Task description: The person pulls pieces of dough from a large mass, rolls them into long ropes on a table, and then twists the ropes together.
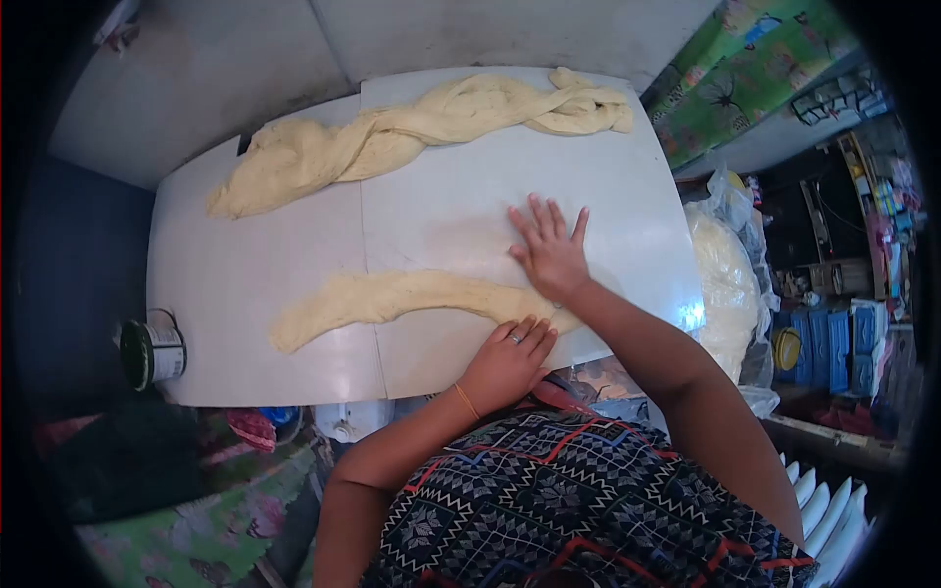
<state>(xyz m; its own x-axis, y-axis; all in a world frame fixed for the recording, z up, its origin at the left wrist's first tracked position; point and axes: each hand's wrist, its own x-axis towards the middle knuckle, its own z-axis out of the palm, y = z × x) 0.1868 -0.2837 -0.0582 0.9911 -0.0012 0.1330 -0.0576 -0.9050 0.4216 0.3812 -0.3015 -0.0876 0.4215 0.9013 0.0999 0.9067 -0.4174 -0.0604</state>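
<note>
One dough strip (412, 293) partly under unclenched left hand (504, 365), beside splayed, empty right hand (555, 257)

The dough strip (392, 294) and the twisted dough (392, 132) are both uniform pale yellow. The worktop (265, 255) is plain off-white. The tin (137, 355) is dark green and carries a white label (171, 351) with dark print. At the left hand (505, 363), the wristband (465, 402) is orange; the ring (515, 339) is silver-toned. The garment (529, 500) has a black ground patterned with pale geometric and snowflake-like motifs, crossed by red and blue angular lines. The upper-right cloth (745, 78) is green and multicoloured; the lower-left cloth (225, 510) is green with pink floral print. The containers (833, 338) are blue.
</note>
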